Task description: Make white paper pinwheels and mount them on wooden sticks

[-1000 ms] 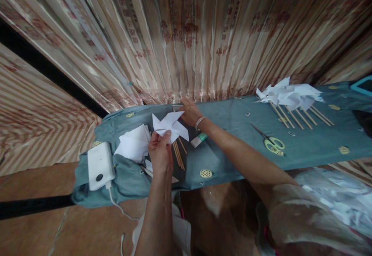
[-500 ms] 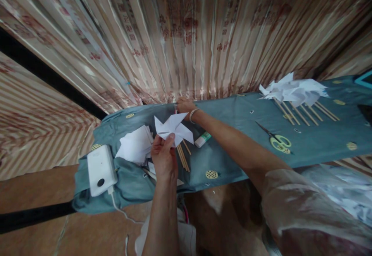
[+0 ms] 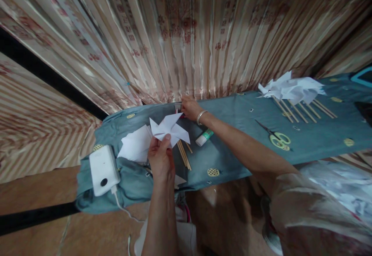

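My left hand (image 3: 162, 158) pinches a white paper pinwheel (image 3: 170, 129) near its centre, thumb on top, its blades spread. At the table's far edge my right hand (image 3: 191, 109) has its fingers bent together. A thin, pale tip pokes out to the left of them, too small to name. Just below that hand lies a small pinkish-red item, partly hidden behind the pinwheel. Wooden sticks (image 3: 184, 156) rest beside and partly under the pinwheel. A green and white glue stick (image 3: 204, 137) lies below my right wrist. Left of the pinwheel is a stack of white paper (image 3: 134, 145).
Several finished paper pinwheels (image 3: 293, 88) on sticks lie at the far right of the cloth-covered table (image 3: 232, 147). Scissors (image 3: 276, 136) with yellow-green handles sit nearer me. A white power bank (image 3: 104, 170) with a cable occupies the left end. A striped curtain (image 3: 186, 47) hangs behind.
My right hand has drawn back slightly to the right along the far edge, and a thin tip now shows at its fingers. The pinwheel in my left hand has shifted a little left.
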Available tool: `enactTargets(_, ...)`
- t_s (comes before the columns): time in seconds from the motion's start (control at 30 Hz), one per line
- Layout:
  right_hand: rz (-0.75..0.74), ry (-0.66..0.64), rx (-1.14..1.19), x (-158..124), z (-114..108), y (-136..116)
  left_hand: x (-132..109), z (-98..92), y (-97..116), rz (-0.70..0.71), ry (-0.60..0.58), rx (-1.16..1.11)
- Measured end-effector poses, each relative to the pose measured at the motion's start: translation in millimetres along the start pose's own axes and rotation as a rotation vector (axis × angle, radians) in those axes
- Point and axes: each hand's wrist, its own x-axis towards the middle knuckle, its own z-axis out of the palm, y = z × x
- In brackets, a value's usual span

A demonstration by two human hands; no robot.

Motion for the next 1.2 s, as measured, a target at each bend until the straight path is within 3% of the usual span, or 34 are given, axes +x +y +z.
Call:
enactTargets(0.27,0.132,0.123,0.116,-4.4,15.0,7.7,-0.7,-6.5,8.8,0.032,0.026,-0.026)
enactTargets(0.43,0.159,0.187,0.224,-11.3,7.8,7.6,-1.8,-8.0,11.7,0.041,0.011,-0.021)
enactTargets(0.53,0.162,0.224,0.284,-50.1,-3.2,11.7,-3.1,-6.4,9.8,0.036,-0.006,-0.025)
enactTargets(0.7,0.229,0.270,0.308,-167.4,-11.8,30.3,-11.3,5.0,-2.7,-0.001,-0.039,-0.021)
enactTargets(0.77,0.296,0.389,0.139,-208.6,-10.2,40.2,-16.9,11.1,-10.9,-0.021,-0.052,-0.010)
enactTargets(0.83,0.329,0.412,0.079,-236.6,-6.6,49.3,-22.5,16.5,-19.8,-0.038,-0.066,0.023)
enactTargets(1.03,0.326,0.408,0.079,-263.2,2.3,65.7,-32.6,28.6,-43.0,-0.053,-0.128,0.130)
enactTargets(1.2,0.421,0.488,0.336,-266.2,-6.3,82.7,-36.0,47.1,-61.5,-0.070,-0.201,0.188)
